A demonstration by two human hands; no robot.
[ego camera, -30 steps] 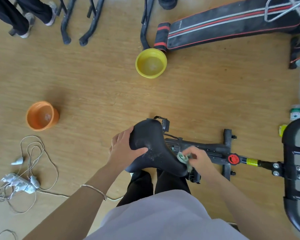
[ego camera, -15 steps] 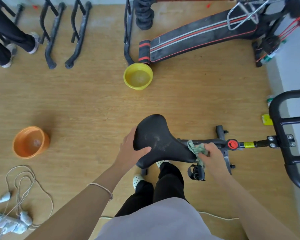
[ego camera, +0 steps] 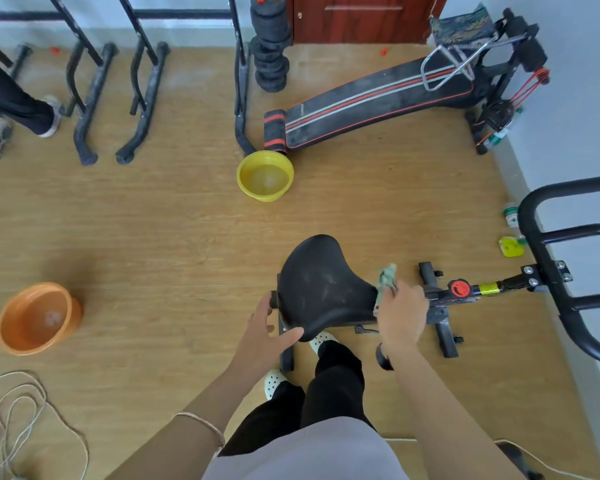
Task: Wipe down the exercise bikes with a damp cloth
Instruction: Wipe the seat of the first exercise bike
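In the head view, the right hand [ego camera: 400, 311] is closed around a crumpled greenish cloth [ego camera: 386, 282], whose loose end sticks up just beyond the knuckles and presses against the narrow nose end of the black bike saddle [ego camera: 321, 285]. The left hand [ego camera: 269, 332] is spread wide, fingers apart, with its thumb lying against the near edge of the saddle's broad rear and its fingertips next to the saddle's left side; it grips nothing. The saddle lies between the two hands, dusty streaks showing on its top. Past the right hand, the bike frame [ego camera: 440, 299] runs outward to a red knob [ego camera: 459, 289] and a yellow label, then on to the black handlebar loop [ego camera: 551, 289] at the far right. Well ahead of both hands, a yellow basin [ego camera: 265, 176] stands on the wooden floor [ego camera: 153, 237], touching the foot end of a black sit-up bench [ego camera: 378, 98] with red and white stripes. Far out to the left of the left hand sits an orange basin [ego camera: 37, 318], and nearer the body on that side lies a loop of white cable [ego camera: 21, 410]. Below the hands, black trousers and white perforated shoes [ego camera: 323, 340] stand under the saddle. Another person's legs [ego camera: 11, 98] show at the upper left.
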